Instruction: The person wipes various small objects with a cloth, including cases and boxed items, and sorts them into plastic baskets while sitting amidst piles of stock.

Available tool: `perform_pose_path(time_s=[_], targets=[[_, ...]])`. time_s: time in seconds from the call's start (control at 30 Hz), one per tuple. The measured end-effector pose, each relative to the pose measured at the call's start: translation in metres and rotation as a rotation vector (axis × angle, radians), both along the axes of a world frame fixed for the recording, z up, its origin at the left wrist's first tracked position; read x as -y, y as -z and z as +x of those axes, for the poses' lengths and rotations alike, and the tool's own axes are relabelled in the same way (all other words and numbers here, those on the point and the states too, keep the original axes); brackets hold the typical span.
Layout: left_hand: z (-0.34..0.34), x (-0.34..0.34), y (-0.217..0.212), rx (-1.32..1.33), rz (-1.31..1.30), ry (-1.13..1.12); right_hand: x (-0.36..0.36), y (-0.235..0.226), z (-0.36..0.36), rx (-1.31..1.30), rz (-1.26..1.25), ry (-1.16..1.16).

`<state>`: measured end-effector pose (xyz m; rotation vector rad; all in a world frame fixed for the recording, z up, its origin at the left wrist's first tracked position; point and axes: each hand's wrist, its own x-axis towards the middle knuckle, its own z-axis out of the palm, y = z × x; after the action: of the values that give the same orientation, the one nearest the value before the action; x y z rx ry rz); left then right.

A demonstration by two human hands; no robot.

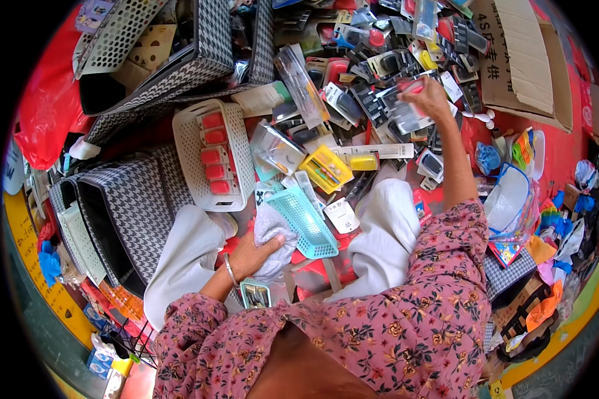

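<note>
My left hand, a bangle on its wrist, is closed on a grey cloth near my knees. The cloth lies against a small turquoise plastic basket. Reaching out to the right over a pile of packaged goods, my right hand grips a clear plastic package with red in it, smeared by motion. To the left of the pile, a white perforated basket holds several red items in packs in a column. A yellow pack lies just beyond the turquoise basket.
Black-and-white checked storage boxes stand on the left, with more behind. A cardboard box stands open at the far right. Colourful bags and wrappers are heaped on the right. A red plastic bag hangs at the far left.
</note>
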<state>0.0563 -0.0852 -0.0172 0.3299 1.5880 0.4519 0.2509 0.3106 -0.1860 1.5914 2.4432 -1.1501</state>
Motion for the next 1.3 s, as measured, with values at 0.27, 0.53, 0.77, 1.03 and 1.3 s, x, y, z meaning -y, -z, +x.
perform_pose_path(time_s=[0.27, 0.53, 0.77, 1.03, 1.3], targets=[[0.006, -0.003, -0.003, -0.033, 0.022, 0.003, 0.018, 0.019, 0.003, -0.478, -0.562, 0.399], [0.010, -0.010, -0.011, 0.016, -0.043, 0.019, 0.043, -0.012, 0.043, -0.156, -0.543, 0.035], [0.013, -0.003, -0.004, 0.036, -0.045, 0.007, 0.092, -0.034, 0.008, -0.366, -0.571, -0.197], [0.013, 0.002, 0.004, 0.048, -0.001, 0.025, 0.164, 0.015, -0.068, -0.558, -0.714, -0.495], [0.006, -0.009, -0.004, 0.003, -0.086, 0.100, 0.144, 0.045, -0.064, -0.456, 0.180, -0.166]])
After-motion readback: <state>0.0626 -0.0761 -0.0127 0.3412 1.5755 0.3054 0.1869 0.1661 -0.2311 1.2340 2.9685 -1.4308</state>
